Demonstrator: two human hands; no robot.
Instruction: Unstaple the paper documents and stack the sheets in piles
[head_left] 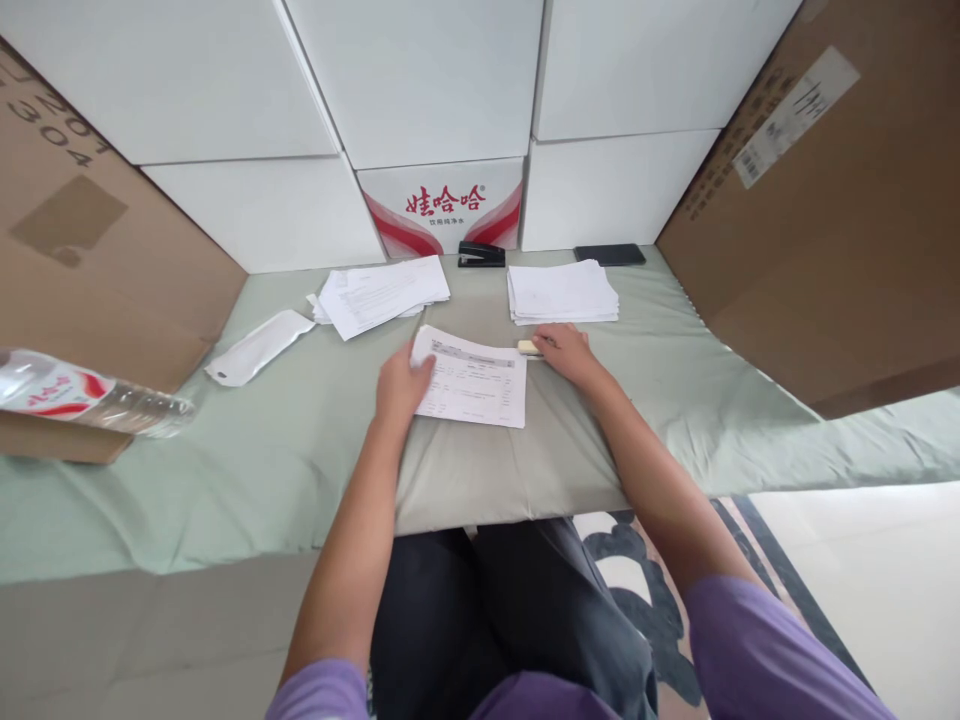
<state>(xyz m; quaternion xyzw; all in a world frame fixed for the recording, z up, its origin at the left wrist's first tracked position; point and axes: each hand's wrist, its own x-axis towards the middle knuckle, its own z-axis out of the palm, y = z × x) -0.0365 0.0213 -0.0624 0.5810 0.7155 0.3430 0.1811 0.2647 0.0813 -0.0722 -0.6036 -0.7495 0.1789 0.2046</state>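
My left hand [403, 385] pinches the left edge of a small sheaf of printed papers [476, 385], thumb on top, just above the cloth-covered table. At the upper right corner of the papers, my right hand [566, 352] is closed around a small cream-coloured stapler [529, 347]. The stapler's front end points left and meets the papers' edge; whether its jaws are pressed together cannot be made out. Behind the right hand lies a stack of white papers [562, 292]. Another, looser pile of printed papers [386, 292] lies beyond the left hand.
A black stapler [481, 255] and a dark phone [610, 255] rest by the white boxes [442, 80] at the back. To the left are a white pouch [260, 348] and a water bottle [90, 393]. Cardboard boxes [97, 240] flank both sides of the green cloth [300, 450].
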